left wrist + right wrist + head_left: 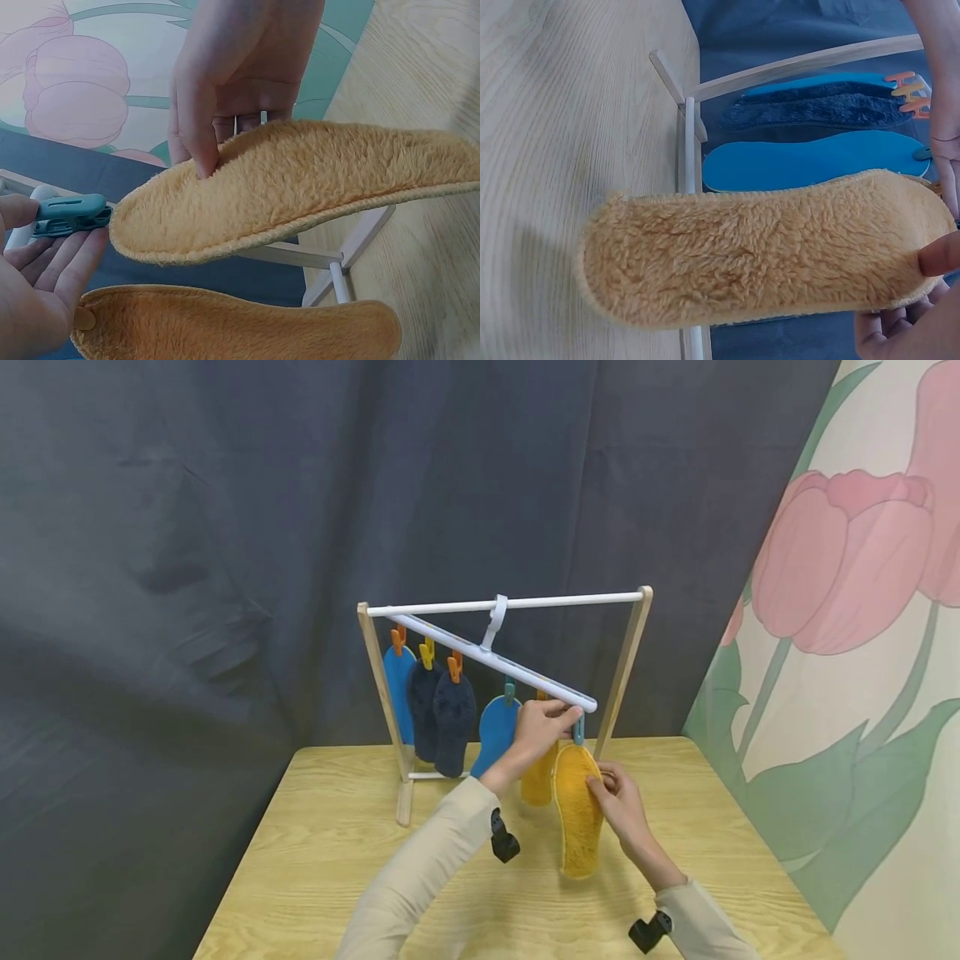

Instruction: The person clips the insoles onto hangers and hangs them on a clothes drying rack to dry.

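A yellow fleecy insole [579, 814] hangs below the right end of a white hanger [487, 656]. My right hand [626, 806] pinches its upper side edge, thumb on the fleece in the right wrist view. At the insole's top is a teal clothespin [71, 214], which my left hand [536, 731] holds between thumb and fingers. The pin's tip meets the insole's edge; whether it clamps it I cannot tell. Behind hangs a second yellow insole [240, 322], partly covered by the first. Left of my left hand, a blue insole [495, 735] hangs from another teal clothespin [510, 692].
The hanger hooks over the top bar of a wooden rack [633, 647] and tilts down to the right. Two dark blue fleecy insoles [454, 722] and another blue insole [397, 681] hang at its left from orange and yellow clothespins. Beneath is a wooden table [330, 843].
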{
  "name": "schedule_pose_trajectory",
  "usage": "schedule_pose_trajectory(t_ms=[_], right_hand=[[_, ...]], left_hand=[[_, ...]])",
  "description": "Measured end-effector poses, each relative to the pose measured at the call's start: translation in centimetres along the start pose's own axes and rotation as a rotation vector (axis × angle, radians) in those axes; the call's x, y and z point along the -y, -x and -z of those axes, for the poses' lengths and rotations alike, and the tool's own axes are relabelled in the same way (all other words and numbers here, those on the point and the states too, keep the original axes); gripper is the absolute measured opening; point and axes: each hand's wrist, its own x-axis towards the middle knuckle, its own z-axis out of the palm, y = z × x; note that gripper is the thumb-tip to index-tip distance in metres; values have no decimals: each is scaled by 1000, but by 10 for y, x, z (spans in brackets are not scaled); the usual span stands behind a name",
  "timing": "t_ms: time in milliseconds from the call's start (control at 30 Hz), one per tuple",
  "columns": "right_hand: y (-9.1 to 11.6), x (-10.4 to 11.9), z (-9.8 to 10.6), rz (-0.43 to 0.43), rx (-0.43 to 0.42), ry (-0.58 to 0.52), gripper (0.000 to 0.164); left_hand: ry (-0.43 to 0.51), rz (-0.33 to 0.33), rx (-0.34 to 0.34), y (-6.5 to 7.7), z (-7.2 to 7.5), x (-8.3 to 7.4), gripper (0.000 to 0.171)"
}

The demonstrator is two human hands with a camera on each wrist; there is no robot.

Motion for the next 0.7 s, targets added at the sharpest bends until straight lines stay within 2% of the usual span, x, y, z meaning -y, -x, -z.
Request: schedule_pose_trajectory(t_ms=[700], right_hand=[[1,5,-1,-16,-9,-23,30]], left_hand=[[52,22,1,0,1,1,21]])
